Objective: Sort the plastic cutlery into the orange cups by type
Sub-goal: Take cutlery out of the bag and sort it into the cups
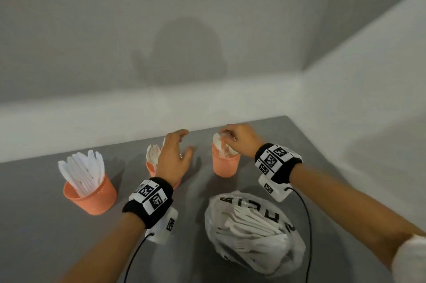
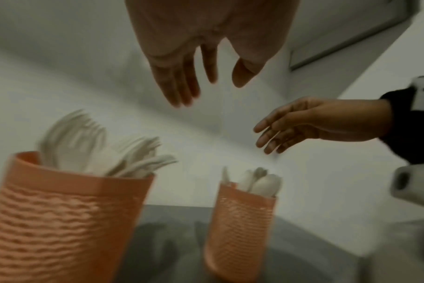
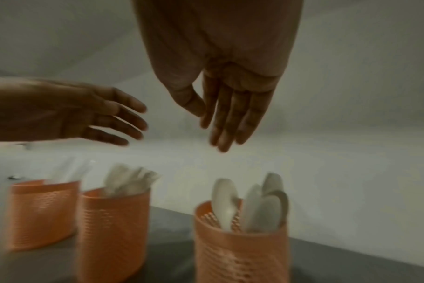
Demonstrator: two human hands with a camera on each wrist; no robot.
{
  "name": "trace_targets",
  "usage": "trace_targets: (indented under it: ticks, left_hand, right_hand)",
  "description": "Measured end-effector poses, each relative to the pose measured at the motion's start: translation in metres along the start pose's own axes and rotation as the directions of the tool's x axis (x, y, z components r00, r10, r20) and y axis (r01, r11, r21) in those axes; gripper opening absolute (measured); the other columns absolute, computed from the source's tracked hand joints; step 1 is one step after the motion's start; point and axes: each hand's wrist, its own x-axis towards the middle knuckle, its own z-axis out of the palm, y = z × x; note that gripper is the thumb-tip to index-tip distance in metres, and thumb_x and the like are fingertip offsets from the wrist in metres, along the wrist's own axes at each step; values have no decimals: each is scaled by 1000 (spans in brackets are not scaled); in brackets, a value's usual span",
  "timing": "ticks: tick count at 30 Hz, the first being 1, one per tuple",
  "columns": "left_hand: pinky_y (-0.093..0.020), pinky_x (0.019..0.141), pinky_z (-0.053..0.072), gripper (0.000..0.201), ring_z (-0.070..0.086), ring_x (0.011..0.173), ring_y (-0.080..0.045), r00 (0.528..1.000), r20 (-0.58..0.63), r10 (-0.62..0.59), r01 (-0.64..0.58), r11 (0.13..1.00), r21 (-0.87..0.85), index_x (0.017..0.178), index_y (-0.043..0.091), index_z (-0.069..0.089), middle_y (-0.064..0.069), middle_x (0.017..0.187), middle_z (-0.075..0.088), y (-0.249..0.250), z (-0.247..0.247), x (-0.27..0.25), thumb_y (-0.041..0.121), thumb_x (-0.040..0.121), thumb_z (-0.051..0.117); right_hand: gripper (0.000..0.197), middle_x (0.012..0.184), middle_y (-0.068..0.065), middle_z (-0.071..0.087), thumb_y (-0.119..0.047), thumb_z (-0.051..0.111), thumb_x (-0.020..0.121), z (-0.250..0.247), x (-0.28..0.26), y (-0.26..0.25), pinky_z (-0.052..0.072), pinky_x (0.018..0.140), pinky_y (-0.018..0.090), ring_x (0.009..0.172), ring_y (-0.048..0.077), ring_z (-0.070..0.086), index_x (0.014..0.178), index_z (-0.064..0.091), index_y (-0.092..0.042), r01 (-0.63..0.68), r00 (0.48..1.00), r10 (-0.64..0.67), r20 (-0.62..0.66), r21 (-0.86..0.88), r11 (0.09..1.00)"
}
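Looking down from the head view, I have my right hand (image 1: pixel 237 138) above the right cup (image 1: pixel 225 165), where the spoons (image 1: pixel 219 144) stand, and my left hand (image 1: pixel 174 155) above the middle cup (image 1: pixel 151 168) with the forks (image 1: pixel 153 153). The left cup (image 1: pixel 91 195) holds the knives (image 1: pixel 84 170), fanned out. Nearer me the plastic bag (image 1: pixel 253 234) lies on the grey table (image 1: pixel 41 225), with unsorted white cutlery showing through its thin, crinkled film. From here my right fingers look bent over the spoon bowls, but I cannot tell whether they touch.

From the left wrist, my left hand (image 2: pixel 182 63) hangs loose, fingers straight and slightly spread, holding nothing. The forks (image 2: pixel 104 151) below it splay at odd angles, tines up. The cup wall is ribbed, woven-looking plastic, matte orange.

From the right wrist, my right hand (image 3: pixel 228 90) is likewise slack and empty, fingers (image 3: pixel 226 122) pointing down at the spoons (image 3: pixel 252 203), clear of them. Those bowls are smooth, rounded and glossy, leaning against the rim.

I judge both hands are free and due back at the bag. To do it well I would lift one piece by the handle, read its head, then lower it handle-first so light cups do not tip.
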Motion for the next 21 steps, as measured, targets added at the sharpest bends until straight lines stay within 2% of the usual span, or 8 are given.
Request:
trace_targets:
  ticks: [3, 4, 7, 9, 11, 13, 17, 21]
  left_hand:
    - [-17, 78, 45, 14, 58, 81, 4, 967, 255, 19, 21, 988, -153, 86, 27, 57, 10, 90, 62, 20, 14, -26, 22, 75, 50]
    - [-13, 72, 44, 17, 58, 75, 5, 951, 307, 35, 15, 987, -159, 78, 32, 55, 10, 85, 62, 23, 20, -35, 15, 77, 55]
    - [-9, 70, 38, 38, 54, 76, 4, 911, 407, 59, -4, 991, -135, 70, 32, 54, 4, 85, 55, 18, 35, -64, -4, 76, 63]
    - [-5, 75, 34, 23, 49, 84, 1, 887, 461, 44, 4, 995, -104, 71, 21, 64, 1, 91, 52, 13, 41, -82, -1, 73, 62]
    - [0, 81, 29, 17, 48, 91, -3, 854, 520, -16, 52, 997, -55, 81, 9, 71, -1, 99, 47, 9, 44, -96, 16, 69, 60]
    - [-7, 90, 31, 37, 47, 99, -10, 824, 562, -68, 82, 997, 0, 99, 11, 69, -1, 108, 41, 5, 48, -107, 30, 69, 59]
    - [-19, 100, 29, 52, 44, 120, -21, 774, 614, -157, 90, 986, 139, 134, 16, 45, -7, 127, 41, 9, 50, -115, 13, 84, 60]
    - [-23, 105, 28, 57, 41, 128, -24, 763, 629, -148, 83, 988, 132, 137, 13, 40, -12, 137, 44, 20, 50, -114, 1, 83, 53]
  right_hand:
    - [17, 65, -10, 56, -9, 57, 85, -3, -44, -30, 36, 61, 14, 57, 2, 50, 93, 71, -4, 76, 987, -77, 141, 18, 997]
    - [16, 63, -9, 55, -11, 58, 84, 0, -61, -37, 33, 58, 11, 55, 2, 49, 87, 71, -1, 101, 974, -106, 202, 35, 994]
    - [23, 63, 14, 62, -13, 53, 80, 16, -107, -44, 38, 56, 23, 56, 17, 50, 68, 64, 3, 142, 889, -99, 446, -63, 988]
    - [29, 57, 11, 51, -17, 53, 81, 28, -133, -35, 34, 54, 26, 53, 23, 42, 55, 51, -5, 136, 783, 51, 620, -251, 958]
    - [22, 72, 11, 55, -19, 58, 87, 37, -152, -25, 40, 63, 24, 66, 23, 50, 69, 55, -7, 110, 684, 243, 688, -426, 898]
    - [36, 113, 16, 59, -23, 63, 87, 48, -164, -13, 44, 90, 31, 104, 30, 56, 114, 55, 0, 40, 653, 383, 654, -535, 844]
    - [83, 136, -1, 49, -31, 78, 70, 54, -166, 10, 39, 106, 31, 123, 19, 48, 139, 33, -20, -188, 717, 452, 530, -478, 858]
    - [103, 150, -1, 30, -29, 79, 68, 51, -163, 10, 27, 113, 29, 138, 19, 30, 147, 14, -23, -142, 782, 380, 494, -453, 880]
